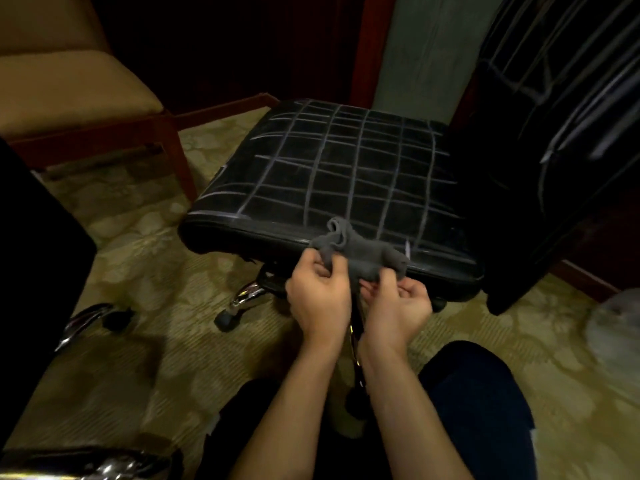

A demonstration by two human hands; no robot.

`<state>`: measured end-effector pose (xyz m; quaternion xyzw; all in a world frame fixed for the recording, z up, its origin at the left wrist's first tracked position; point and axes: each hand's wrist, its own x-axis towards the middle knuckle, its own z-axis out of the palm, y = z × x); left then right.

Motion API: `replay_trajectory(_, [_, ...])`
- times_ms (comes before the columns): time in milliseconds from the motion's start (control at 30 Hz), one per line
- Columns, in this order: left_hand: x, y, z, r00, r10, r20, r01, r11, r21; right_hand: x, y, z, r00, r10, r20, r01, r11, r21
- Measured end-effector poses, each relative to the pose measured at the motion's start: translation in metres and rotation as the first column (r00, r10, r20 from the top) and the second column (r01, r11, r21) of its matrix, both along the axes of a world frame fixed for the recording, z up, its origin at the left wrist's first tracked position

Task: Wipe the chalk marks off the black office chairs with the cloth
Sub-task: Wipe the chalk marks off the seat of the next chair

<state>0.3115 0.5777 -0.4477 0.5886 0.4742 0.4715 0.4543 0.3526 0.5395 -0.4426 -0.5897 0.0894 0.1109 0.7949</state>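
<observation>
Grey cloth (360, 252), bunched, held by both hands just at the near edge of the seat (329, 174), partly over its front rim. Left hand (318, 299): fingers curled, grip closed on the cloth's left end. Right hand (398, 304): fingers curled round the cloth's right end, grip likewise closed on it. Cloth looks to be getting gathered or refolded, not yet pressed flat to the leather.

White chalk grid covers the whole seat, lines crisp from back edge to front; no wiped patch visible. A short stray mark sits at the front rim, just right of the cloth. The backrest (561, 116), right of the seat, also carries chalk lines, untouched as far as can be seen.

A second black chair (38, 244) stands left of the seat, mostly out of view; marks on it cannot be told.

Judgement: wiping is at the very start. Seat, backrest and any other chair all remain to do.
</observation>
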Motion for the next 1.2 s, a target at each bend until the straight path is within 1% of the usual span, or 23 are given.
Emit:
replay_trajectory(100, [-0.003,0.004,-0.006,1.000,-0.018,-0.021,0.018,1.000,-0.011,-0.003,0.000,-0.003,0.999,0.008,0.051,-0.005,0.999,-0.051])
replay_trajectory(200, [-0.023,0.030,-0.011,0.997,0.076,0.022,-0.075,0.995,-0.066,-0.023,0.029,-0.008,0.991,0.110,0.079,-0.102,0.989,-0.103])
replay_trajectory(300, [-0.038,0.048,-0.007,0.986,0.133,0.099,-0.115,0.980,-0.164,-0.044,0.052,-0.012,0.975,0.187,0.124,-0.173,0.978,-0.116])
replay_trajectory(400, [-0.033,0.042,-0.008,0.979,0.172,0.107,-0.153,0.974,-0.165,-0.041,0.047,-0.018,0.972,0.203,0.120,-0.186,0.973,-0.135])
replay_trajectory(500, [-0.011,0.004,-0.017,0.994,0.064,0.084,-0.051,0.987,-0.153,-0.017,0.007,-0.021,0.985,0.099,0.142,-0.076,0.984,-0.162])
replay_trajectory(567, [0.009,-0.030,-0.025,0.992,-0.059,0.108,0.079,0.979,-0.188,0.000,-0.030,-0.022,0.989,0.006,0.149,0.022,0.982,-0.189])
replay_trajectory(633, [0.026,-0.059,-0.028,0.969,-0.188,0.163,0.224,0.944,-0.244,0.018,-0.062,-0.022,0.981,-0.095,0.169,0.127,0.973,-0.192])
replay_trajectory(700, [0.036,-0.072,-0.030,0.949,-0.231,0.217,0.291,0.906,-0.307,0.030,-0.075,-0.022,0.971,-0.128,0.202,0.167,0.968,-0.188])
replay_trajectory(767, [0.035,-0.070,-0.029,0.948,-0.227,0.224,0.290,0.907,-0.304,0.032,-0.071,-0.022,0.975,-0.134,0.180,0.167,0.969,-0.184])
replay_trajectory(833, [0.025,-0.056,-0.027,0.962,-0.189,0.198,0.235,0.940,-0.246,0.022,-0.054,-0.024,0.986,-0.120,0.119,0.136,0.982,-0.133])
replay_trajectory(867, [0.018,-0.043,-0.025,0.971,-0.134,0.197,0.179,0.956,-0.232,0.013,-0.041,-0.024,0.992,-0.087,0.096,0.096,0.991,-0.092])
replay_trajectory(933, [-0.004,-0.005,-0.022,0.973,0.003,0.230,0.060,0.961,-0.269,-0.010,-0.005,-0.025,0.996,0.021,0.085,-0.018,0.999,-0.043])
replay_trajectory(1000, [-0.029,0.038,-0.017,0.968,0.072,0.241,0.013,0.943,-0.332,-0.035,0.036,-0.024,0.994,0.105,0.039,-0.105,0.994,-0.010])
replay_trajectory(1100, [-0.059,0.085,-0.010,0.976,0.148,0.159,-0.095,0.949,-0.300,-0.068,0.085,-0.016,0.982,0.178,-0.059,-0.178,0.984,0.003])
replay_trajectory(1200, [-0.060,0.093,-0.008,0.959,0.229,0.169,-0.172,0.939,-0.297,-0.079,0.096,-0.014,0.974,0.215,-0.075,-0.217,0.976,-0.021])
